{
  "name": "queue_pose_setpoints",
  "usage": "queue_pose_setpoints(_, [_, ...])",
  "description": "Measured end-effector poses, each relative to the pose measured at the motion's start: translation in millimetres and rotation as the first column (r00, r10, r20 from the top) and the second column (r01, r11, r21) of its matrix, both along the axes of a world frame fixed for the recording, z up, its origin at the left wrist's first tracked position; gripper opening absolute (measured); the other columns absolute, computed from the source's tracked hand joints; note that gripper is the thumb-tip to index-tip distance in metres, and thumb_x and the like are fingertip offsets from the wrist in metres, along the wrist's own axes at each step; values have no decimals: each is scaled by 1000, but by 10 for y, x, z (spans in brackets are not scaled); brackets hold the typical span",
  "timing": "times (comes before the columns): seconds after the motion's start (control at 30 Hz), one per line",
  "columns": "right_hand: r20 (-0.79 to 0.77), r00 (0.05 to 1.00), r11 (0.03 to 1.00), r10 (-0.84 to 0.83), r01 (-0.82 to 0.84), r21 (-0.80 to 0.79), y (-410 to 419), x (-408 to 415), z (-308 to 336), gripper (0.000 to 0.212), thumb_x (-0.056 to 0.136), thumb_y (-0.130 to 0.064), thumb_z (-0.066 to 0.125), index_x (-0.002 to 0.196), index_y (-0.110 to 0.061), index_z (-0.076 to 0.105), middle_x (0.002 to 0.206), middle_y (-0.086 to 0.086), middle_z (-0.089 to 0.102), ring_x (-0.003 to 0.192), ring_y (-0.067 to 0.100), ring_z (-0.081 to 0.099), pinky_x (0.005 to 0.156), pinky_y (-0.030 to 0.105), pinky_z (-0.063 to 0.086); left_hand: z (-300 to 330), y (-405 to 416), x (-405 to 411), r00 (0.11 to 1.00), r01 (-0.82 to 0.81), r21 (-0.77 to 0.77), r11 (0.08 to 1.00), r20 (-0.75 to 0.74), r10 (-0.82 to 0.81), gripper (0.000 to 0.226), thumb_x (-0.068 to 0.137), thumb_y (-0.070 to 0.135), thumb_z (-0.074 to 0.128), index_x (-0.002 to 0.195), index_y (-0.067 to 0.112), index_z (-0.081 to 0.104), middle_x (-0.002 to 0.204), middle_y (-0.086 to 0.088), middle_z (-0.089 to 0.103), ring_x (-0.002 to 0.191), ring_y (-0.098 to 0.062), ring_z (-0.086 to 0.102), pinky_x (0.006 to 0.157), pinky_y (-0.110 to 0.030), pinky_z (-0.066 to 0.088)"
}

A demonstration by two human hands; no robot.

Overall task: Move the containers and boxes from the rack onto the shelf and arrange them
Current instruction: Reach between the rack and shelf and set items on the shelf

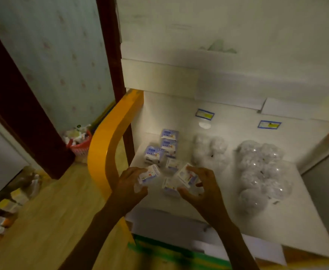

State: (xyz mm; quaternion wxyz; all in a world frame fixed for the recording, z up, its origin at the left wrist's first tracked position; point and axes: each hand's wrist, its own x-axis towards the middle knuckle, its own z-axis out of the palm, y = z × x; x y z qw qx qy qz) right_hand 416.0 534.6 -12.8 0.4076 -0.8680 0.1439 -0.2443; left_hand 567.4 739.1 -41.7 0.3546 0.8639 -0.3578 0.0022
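Note:
Both hands hover over the left part of a white shelf [288, 227]. My left hand [129, 184] grips a small white-and-blue box [150, 173]. A similar small box [186, 175] is held tilted in my right hand [200, 186]. Between the hands another box [169, 185] lies on the shelf. Further back stand several more of these boxes [168, 142], close together. To the right lie two clusters of clear round plastic containers, a small cluster [209, 148] and a larger cluster [263, 172]. The picture is blurred.
An orange curved side panel [105, 151] borders the shelf on the left. Blue price labels [204, 114] are stuck on the shelf's back wall. On the wooden floor stand a red basket of rubbish [80, 143] and packets [8, 207] at the far left.

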Motion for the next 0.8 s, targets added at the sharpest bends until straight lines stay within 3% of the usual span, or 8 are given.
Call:
queue_pose_setpoints(0.07, [-15, 999, 999, -34, 34, 26, 103, -59, -78, 70, 69, -61, 65, 129, -29, 50, 121, -6, 44, 106, 5, 51, 80, 7, 44, -81, -47, 81, 998, 14, 27, 1000, -67, -13, 49, 73, 24, 69, 119, 14, 57, 118, -5, 56, 108, -23, 53, 91, -40, 49])
queue_pose_setpoints(0.2, [-41, 995, 994, -92, 94, 50, 247, -141, -219, 68, 70, -57, 68, 128, -27, 51, 118, -7, 44, 104, 3, 51, 78, 8, 44, -168, -198, 197, 982, -9, 93, 996, -188, 26, 51, 71, 9, 70, 121, 10, 57, 120, -9, 55, 109, -27, 53, 91, -37, 44])
queue_pose_setpoints(0.37, [-62, 991, 987, -123, 129, 99, 368, -257, -354, 60, 71, -43, 77, 124, -30, 52, 116, -8, 45, 104, 1, 50, 76, 8, 45, -292, -246, 321, 975, 93, 202, 975, -216, -49, 59, 71, 23, 61, 128, 9, 51, 125, -11, 53, 111, -29, 52, 87, -32, 40])
queue_pose_setpoints(0.43, [-77, 986, 984, -146, 153, 94, 403, -304, -420, 60, 70, -45, 76, 124, -30, 52, 116, -5, 45, 104, 4, 51, 76, 7, 45, -306, -237, 359, 972, 68, 205, 976, -234, -19, 57, 74, 18, 63, 129, 11, 50, 125, -10, 51, 110, -28, 52, 85, -32, 41])
queue_pose_setpoints(0.67, [-155, 975, 977, -157, 177, 121, 526, -310, -527, 66, 68, -54, 73, 125, -28, 51, 120, -5, 42, 105, 10, 54, 74, 7, 49, -373, -94, 402, 986, 153, 323, 934, -113, -123, 61, 76, 12, 65, 133, 16, 46, 136, -10, 45, 123, -30, 43, 102, -42, 38])
queue_pose_setpoints(0.8, [-177, 966, 980, -190, 198, 31, 623, -185, -569, 69, 67, -64, 66, 125, -31, 47, 122, -6, 39, 106, 9, 50, 73, 12, 52, -221, -12, 333, 982, 182, 386, 905, -32, -184, 68, 74, 26, 70, 136, 16, 44, 141, -14, 42, 131, -34, 36, 106, -46, 34])
